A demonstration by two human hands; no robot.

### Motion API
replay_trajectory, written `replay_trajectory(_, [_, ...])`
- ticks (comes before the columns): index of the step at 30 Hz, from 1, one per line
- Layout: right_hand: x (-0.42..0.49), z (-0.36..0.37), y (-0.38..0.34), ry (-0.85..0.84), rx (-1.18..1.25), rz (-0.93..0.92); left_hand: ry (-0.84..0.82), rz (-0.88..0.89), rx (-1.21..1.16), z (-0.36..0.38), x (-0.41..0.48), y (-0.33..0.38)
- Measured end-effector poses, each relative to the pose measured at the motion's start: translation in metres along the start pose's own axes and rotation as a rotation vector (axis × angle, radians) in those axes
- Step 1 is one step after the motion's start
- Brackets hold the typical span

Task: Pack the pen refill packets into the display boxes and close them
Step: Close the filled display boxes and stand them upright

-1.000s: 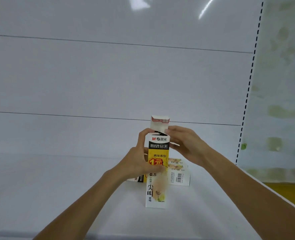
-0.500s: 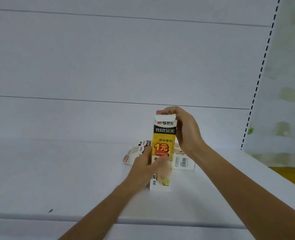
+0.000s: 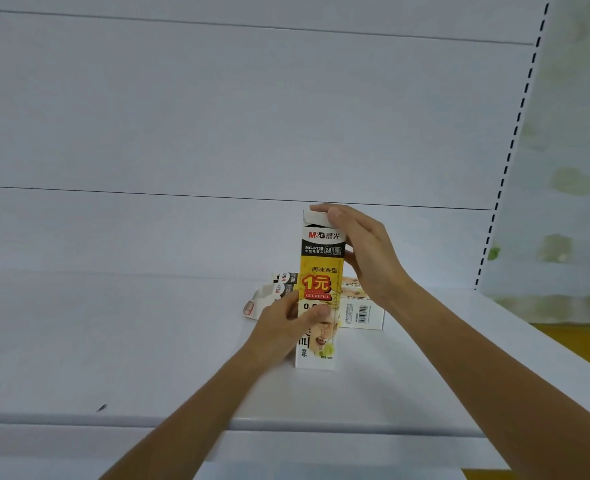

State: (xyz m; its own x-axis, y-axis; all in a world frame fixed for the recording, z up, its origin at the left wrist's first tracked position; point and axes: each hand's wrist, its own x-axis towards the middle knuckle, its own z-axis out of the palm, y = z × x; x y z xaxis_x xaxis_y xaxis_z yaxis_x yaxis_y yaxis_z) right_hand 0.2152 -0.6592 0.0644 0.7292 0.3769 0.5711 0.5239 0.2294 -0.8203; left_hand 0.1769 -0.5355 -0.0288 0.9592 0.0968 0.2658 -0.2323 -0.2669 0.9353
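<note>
A tall yellow, black and white display box (image 3: 321, 268) stands upright on the white shelf (image 3: 113, 341). My left hand (image 3: 283, 327) grips its lower half, thumb across the front. My right hand (image 3: 359, 251) is at the box's top right, fingers and thumb curled over the white lid flap, which is bent down over the opening. The box's contents are hidden.
Behind the upright box lie two more boxes: an open one (image 3: 272, 296) on its side to the left and a white one with a barcode (image 3: 362, 313) to the right. The shelf's front edge (image 3: 286, 424) runs across the bottom. A slotted upright (image 3: 515, 133) stands at the right.
The lid flap, upright a second ago, is now folded down over the box top by my right hand. My left hand slid lower on the box.
</note>
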Motion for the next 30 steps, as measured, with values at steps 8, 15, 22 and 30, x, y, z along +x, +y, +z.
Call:
replay_trajectory(8, [0.0,-0.001,-0.002,-0.024,-0.036,0.036,0.015,-0.024,-0.028,0.001,0.0,-0.001])
replay_trajectory(15, [-0.008,0.001,0.001,-0.066,0.043,0.027,0.031,-0.027,-0.043,0.001,-0.002,-0.001])
replay_trajectory(22, [-0.007,0.003,0.001,-0.036,0.025,0.024,0.038,-0.027,-0.077,0.001,-0.003,0.0])
replay_trajectory(30, [-0.015,-0.005,0.008,-0.081,-0.016,0.078,0.149,0.319,-0.123,-0.023,0.006,0.048])
